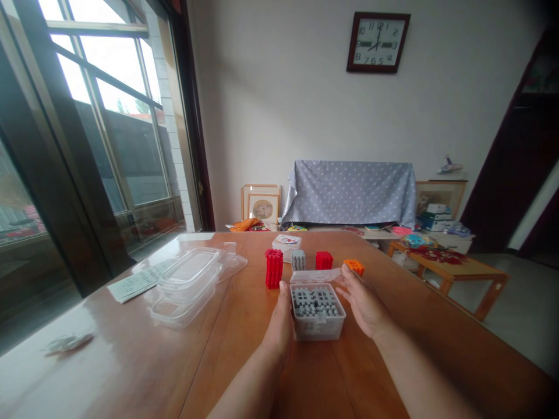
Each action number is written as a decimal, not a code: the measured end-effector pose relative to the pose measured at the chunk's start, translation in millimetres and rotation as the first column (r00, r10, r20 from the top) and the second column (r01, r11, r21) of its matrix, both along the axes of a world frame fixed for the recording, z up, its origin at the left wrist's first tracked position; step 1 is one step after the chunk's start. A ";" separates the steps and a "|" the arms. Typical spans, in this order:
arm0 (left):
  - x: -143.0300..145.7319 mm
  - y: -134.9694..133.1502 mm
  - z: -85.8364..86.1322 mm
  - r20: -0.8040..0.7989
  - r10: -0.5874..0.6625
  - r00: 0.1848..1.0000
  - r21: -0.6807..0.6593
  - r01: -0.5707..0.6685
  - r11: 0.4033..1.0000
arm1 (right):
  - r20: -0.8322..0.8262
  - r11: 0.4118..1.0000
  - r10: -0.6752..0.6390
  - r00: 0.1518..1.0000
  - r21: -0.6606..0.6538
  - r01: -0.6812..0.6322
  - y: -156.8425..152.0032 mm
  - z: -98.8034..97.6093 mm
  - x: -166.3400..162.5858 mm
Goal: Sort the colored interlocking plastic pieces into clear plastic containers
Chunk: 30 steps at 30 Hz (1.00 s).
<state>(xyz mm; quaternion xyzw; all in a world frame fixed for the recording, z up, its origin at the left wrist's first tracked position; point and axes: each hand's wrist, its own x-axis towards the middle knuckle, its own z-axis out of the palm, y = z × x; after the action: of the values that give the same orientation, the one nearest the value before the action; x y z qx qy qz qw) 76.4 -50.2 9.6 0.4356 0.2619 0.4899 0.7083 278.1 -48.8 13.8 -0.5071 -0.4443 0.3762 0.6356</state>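
Observation:
A clear plastic box point(320, 330) stands on the table in front of me, packed with grey interlocking plastic pieces point(317, 301). Its hinged lid point(315, 275) is raised at the far side. My left hand point(279, 326) lies along the box's left wall, thumb up, and some of its fingers are hidden. On the other side, my right hand point(363, 302) has its fingers stretched and apart, with the fingertips by the lid's right corner; whether they touch it I cannot tell. Behind the box stand a tall red block stack point(274, 270), a grey one point(298, 260), a shorter red one point(324, 261) and an orange one point(354, 267).
Clear plastic lids or trays point(187, 285) are piled at the left on a printed sheet point(137, 282). A crumpled packet point(67, 343) lies near the left edge. A small white box point(287, 247) stands behind the stacks. Beyond the wooden table point(236, 361) is a low side table point(463, 273).

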 end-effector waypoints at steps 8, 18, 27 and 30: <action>-0.7 -0.3 -0.1 -0.004 -0.009 1.000 0.059 0.009 0.998 | 0.008 0.995 0.096 0.995 0.011 -0.096 -34.9 -0.3 -16.6; -2.6 9.5 -19.1 -0.138 0.147 0.980 0.005 -0.148 0.989 | 0.047 0.989 0.145 0.988 0.006 -0.146 -43.4 -20.2 -15.2; -3.0 12.8 -23.1 -0.201 0.105 0.974 0.123 -0.081 0.989 | 0.122 0.994 0.076 0.990 0.065 -0.084 -46.6 -28.2 -18.2; -4.5 13.0 -22.9 -0.269 0.109 0.957 0.162 -0.066 0.985 | 0.152 0.995 0.044 0.987 0.080 -0.057 -49.1 -25.1 -21.6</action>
<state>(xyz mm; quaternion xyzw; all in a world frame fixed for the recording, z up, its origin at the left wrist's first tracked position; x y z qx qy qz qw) 71.9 -37.2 -13.3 0.5405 0.3394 0.4735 0.6071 256.5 -97.8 -11.2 -0.4955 -0.5189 0.3341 0.6113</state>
